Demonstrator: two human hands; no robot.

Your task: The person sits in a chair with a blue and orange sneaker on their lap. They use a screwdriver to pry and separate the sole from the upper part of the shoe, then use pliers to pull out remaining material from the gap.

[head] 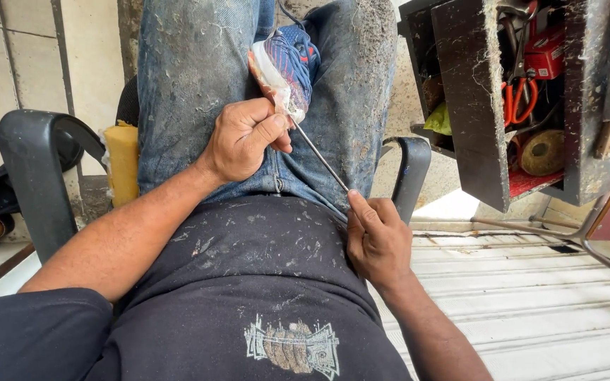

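Item 1: left hand, fingers curled tight on shoe, blue/red striped fabric w/ white-tan sole edge, pressed betw. my fingertips & denim lap.
Item 2: right hand, thumb and forefinger pinched narrow on near end of thin metal needle; straight, smooth shaft, far tip enters shoe just beside my left thumb.
Item 3: jeans, dusty, lint-flecked.
Item 4: dark wooden toolbox, well apart, beyond right fingers.

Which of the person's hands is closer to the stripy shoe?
The left hand. It grips the edge of the shoe on the lap. The right hand is apart from it, lower down, pinching the far end of the thin metal rod that runs to the shoe.
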